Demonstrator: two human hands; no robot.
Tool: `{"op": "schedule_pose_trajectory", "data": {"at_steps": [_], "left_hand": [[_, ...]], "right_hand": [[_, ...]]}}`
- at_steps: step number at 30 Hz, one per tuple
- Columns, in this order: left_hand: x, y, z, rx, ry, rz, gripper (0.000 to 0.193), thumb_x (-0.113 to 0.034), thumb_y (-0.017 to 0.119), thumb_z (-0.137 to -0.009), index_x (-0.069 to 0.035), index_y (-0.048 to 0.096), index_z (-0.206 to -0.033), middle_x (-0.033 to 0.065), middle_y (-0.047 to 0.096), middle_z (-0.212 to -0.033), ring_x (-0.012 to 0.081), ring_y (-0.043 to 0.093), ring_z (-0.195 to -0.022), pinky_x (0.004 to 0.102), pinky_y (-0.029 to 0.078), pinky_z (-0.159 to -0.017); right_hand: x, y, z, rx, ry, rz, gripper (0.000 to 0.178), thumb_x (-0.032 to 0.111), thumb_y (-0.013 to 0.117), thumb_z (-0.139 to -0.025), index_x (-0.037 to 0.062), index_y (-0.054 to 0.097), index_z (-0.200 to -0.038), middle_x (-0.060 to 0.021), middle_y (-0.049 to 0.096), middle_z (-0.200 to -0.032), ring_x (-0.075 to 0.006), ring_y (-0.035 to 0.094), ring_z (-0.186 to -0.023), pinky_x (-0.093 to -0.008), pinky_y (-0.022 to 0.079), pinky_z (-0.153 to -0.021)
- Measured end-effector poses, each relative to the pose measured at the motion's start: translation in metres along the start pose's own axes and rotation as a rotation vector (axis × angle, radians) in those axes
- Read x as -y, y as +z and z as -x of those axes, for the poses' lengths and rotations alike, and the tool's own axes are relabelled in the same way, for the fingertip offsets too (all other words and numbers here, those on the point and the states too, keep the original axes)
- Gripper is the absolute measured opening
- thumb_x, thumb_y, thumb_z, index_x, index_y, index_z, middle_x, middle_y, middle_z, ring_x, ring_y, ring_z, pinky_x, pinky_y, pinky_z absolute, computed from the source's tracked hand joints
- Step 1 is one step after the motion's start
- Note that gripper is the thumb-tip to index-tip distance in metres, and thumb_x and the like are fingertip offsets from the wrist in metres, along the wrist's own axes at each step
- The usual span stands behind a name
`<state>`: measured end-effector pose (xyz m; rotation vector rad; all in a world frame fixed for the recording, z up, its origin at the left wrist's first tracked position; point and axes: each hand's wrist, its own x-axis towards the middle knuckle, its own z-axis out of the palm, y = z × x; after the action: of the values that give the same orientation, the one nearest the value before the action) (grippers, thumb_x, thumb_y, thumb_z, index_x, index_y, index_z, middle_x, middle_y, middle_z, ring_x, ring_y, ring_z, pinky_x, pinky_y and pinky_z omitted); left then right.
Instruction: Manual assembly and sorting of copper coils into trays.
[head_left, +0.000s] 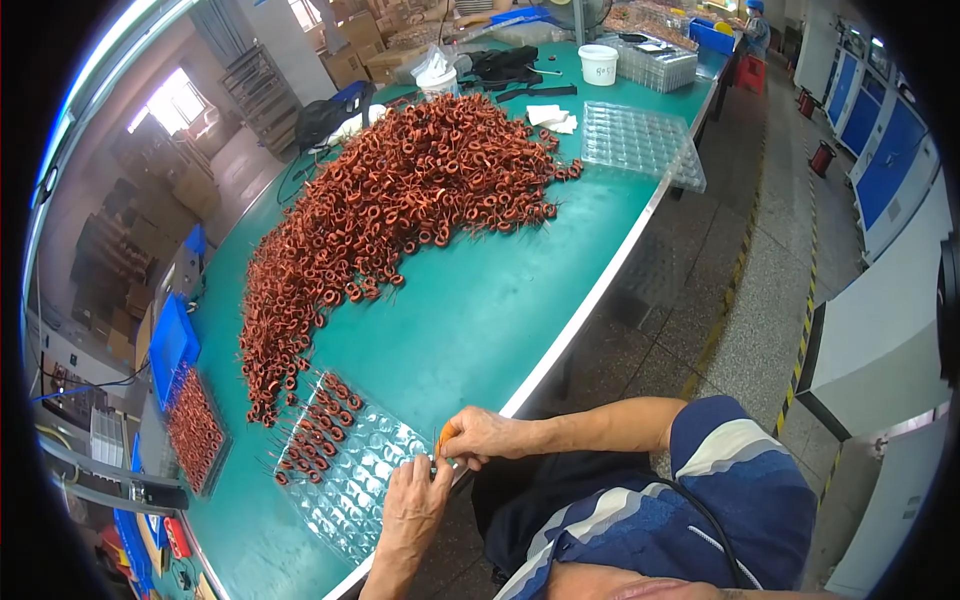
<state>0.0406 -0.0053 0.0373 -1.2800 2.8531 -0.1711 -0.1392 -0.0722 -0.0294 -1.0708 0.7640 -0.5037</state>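
My right hand (485, 436) is closed around a small orange-handled tool (446, 436), held near the table's front edge. Its working end is too small to make out. Close beside it, my left hand (412, 498) pinches its fingertips together at the tool. Whatever lies between those fingers is hidden. Under and beside both hands lies a clear plastic tray (365, 480) with round pockets. Several rows of copper-red wire-wound ring coils (318, 430) with thin leads fill its far left part; the pockets nearer my hands hold none.
A large curved heap of loose coils (400, 190) covers the green table's (470, 310) far side. A full tray of coils (196, 430) stands at the left edge by a blue bin (174, 345). Farther back are a clear tray (640, 142) and a white bucket (599, 66).
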Motion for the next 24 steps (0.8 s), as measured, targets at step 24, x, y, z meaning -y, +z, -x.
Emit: {"op": "schedule_pose_trajectory", "data": {"at_steps": [24], "left_hand": [[-0.039,0.058,0.016,-0.697,-0.537,1.412,0.021,-0.015,0.047,-0.1,0.0,0.041,-0.113,0.0085,0.053,-0.082,0.0147,0.057,-0.066,0.0265,0.049,-0.061]], "right_hand": [[0.006,0.02,0.011,-0.011,-0.552,0.274,0.028,0.024,0.071,-0.086,-0.0025,0.066,-0.093,-0.0093,0.066,-0.072,-0.0127,0.061,-0.066,-0.0278,0.047,-0.057]]}}
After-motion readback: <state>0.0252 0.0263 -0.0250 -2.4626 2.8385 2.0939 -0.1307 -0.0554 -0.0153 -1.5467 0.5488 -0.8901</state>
